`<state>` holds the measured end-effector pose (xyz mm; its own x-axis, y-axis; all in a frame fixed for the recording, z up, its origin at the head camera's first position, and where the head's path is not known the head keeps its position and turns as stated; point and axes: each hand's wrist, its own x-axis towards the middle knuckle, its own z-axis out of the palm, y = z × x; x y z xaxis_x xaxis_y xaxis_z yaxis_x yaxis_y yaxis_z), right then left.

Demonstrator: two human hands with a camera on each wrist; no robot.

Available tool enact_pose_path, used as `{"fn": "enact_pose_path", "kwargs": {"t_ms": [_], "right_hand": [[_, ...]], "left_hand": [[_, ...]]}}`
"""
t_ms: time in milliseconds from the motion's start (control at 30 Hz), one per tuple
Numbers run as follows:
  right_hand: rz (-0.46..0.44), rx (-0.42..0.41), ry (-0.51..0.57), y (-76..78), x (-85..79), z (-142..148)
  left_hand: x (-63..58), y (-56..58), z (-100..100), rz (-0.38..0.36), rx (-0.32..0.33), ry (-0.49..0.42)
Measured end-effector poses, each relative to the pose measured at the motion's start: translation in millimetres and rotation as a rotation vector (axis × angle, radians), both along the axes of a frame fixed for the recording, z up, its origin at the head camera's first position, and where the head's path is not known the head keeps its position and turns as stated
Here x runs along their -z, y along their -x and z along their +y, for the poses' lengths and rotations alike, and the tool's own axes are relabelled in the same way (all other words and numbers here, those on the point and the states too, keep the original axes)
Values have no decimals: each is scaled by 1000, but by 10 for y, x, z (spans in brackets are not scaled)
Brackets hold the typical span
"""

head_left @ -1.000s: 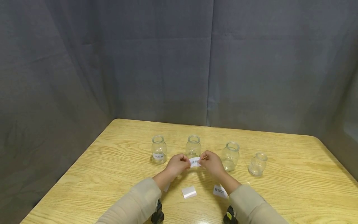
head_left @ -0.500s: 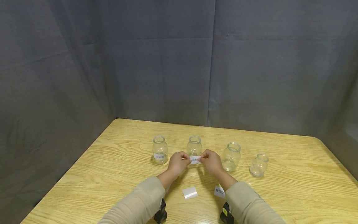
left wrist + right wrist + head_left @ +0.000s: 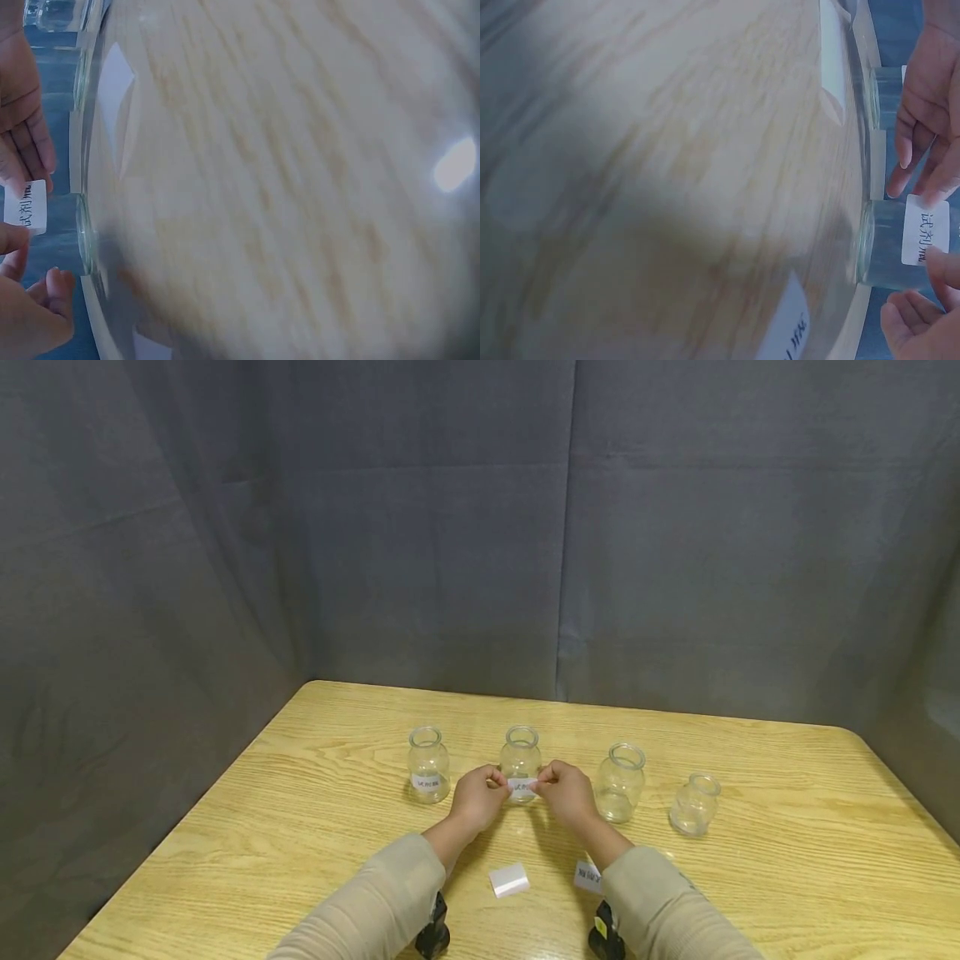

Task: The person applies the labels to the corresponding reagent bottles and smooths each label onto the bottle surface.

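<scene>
Between my two hands, a white label (image 3: 522,788) with dark handwriting lies against the front of a round glass jar (image 3: 521,753). My left hand (image 3: 477,797) pinches the label's left end, thumb against finger. At the opposite end, my right hand (image 3: 567,792) has thumb and fingertip on the label's edge. The right wrist view shows the label (image 3: 925,230) flat over the glass, a thumb at each end. To the left stands a similar jar (image 3: 426,758) bearing its own written label (image 3: 427,783).
Right of my hands stand a round jar (image 3: 620,782) and a smaller jar (image 3: 694,805), both unlabelled. Nearer on the wooden table (image 3: 262,852) lie a white backing piece (image 3: 509,880) and a written label (image 3: 588,876), partly behind my right sleeve. A grey curtain (image 3: 435,568) hangs behind.
Both hands have brought the label slightly up and away from me, from in front of the jar onto its front surface. The other jars and the paper pieces stay where they were.
</scene>
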<state>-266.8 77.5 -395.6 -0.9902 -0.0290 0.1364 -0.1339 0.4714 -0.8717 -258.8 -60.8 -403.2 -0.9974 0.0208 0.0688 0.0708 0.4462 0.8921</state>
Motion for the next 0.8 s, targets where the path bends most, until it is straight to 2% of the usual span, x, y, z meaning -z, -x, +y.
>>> {"fn": "enact_pose_path", "kwargs": {"t_ms": [367, 600, 800], "right_hand": [[16, 15, -33, 10, 5, -24], [47, 16, -82, 36, 3, 3], [14, -2, -45, 73, -19, 14]], "left_hand": [[3, 20, -14, 35, -34, 36], [-29, 38, -40, 29, -16, 24], [-42, 108, -83, 42, -12, 30]]}}
